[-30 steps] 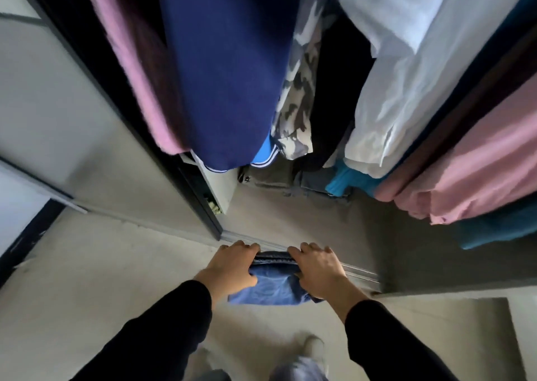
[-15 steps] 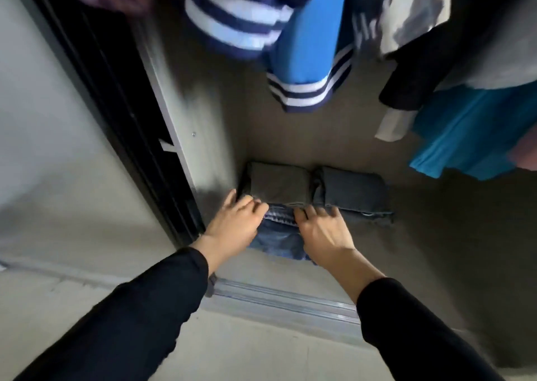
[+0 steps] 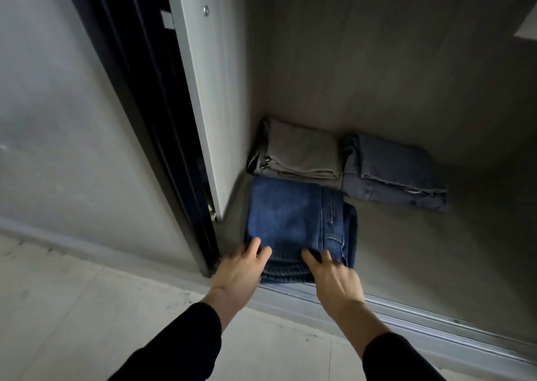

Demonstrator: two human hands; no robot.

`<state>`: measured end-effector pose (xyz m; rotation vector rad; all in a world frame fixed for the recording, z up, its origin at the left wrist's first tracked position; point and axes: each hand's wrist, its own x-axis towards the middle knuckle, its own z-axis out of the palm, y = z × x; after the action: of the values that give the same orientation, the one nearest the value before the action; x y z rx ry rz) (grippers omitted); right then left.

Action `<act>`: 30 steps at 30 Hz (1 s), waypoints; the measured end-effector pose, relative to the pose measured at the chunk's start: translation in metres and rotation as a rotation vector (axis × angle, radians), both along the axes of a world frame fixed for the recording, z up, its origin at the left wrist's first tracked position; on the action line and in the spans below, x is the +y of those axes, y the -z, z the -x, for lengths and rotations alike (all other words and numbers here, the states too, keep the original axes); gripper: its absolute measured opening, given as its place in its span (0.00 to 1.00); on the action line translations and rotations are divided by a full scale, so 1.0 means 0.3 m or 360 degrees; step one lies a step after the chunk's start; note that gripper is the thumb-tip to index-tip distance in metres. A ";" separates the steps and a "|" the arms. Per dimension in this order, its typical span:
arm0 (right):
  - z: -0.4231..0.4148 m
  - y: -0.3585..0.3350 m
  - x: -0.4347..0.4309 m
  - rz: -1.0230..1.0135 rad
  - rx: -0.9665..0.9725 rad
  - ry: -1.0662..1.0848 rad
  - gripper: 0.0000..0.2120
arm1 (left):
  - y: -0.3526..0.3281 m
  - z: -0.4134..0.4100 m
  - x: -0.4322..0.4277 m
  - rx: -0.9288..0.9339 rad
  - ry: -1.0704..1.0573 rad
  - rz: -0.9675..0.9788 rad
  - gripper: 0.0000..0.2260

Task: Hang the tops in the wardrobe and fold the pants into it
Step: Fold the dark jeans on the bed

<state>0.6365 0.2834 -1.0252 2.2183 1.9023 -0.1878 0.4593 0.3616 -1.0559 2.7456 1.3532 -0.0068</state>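
Folded blue jeans (image 3: 290,220) lie flat on the wardrobe floor (image 3: 406,250), just inside the sliding-door track. My left hand (image 3: 241,267) rests at their near left corner with fingers spread on the denim. My right hand (image 3: 331,276) lies on their near right edge, fingers apart. Neither hand grips the cloth. Behind the jeans, against the back wall, sit folded beige pants (image 3: 299,151) and folded grey-blue pants (image 3: 392,171) side by side.
A white side panel (image 3: 209,95) and a black door frame (image 3: 145,119) stand to the left of the jeans. The metal track (image 3: 436,325) runs along the wardrobe's front edge. Bare wardrobe floor extends to the right of the jeans.
The jeans went from held in the air outside the wardrobe to lying on its floor. My hands loosened from a grip to spread fingers. The view dropped below the hanging clothes.
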 end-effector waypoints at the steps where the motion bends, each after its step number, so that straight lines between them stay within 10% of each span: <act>1: 0.000 -0.001 0.005 0.0019 0.0043 0.0067 0.37 | -0.003 -0.006 -0.004 -0.0019 -0.0030 0.0066 0.26; 11: 0.004 0.082 0.117 0.0070 0.0346 0.0311 0.42 | 0.021 -0.047 0.071 -0.0097 -0.0242 -0.0270 0.25; 21: -0.035 0.026 0.103 0.0273 0.0741 0.0272 0.40 | 0.034 -0.036 0.025 -0.0070 -0.0359 0.0251 0.33; 30: -0.041 -0.565 -0.250 0.0111 0.0864 0.0480 0.32 | -0.575 -0.044 -0.182 0.0113 -0.0162 0.0550 0.18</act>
<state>0.6487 0.2083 -0.8557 2.5783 1.7231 -0.9758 0.4725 0.3070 -0.8834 2.4097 1.3599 -0.3044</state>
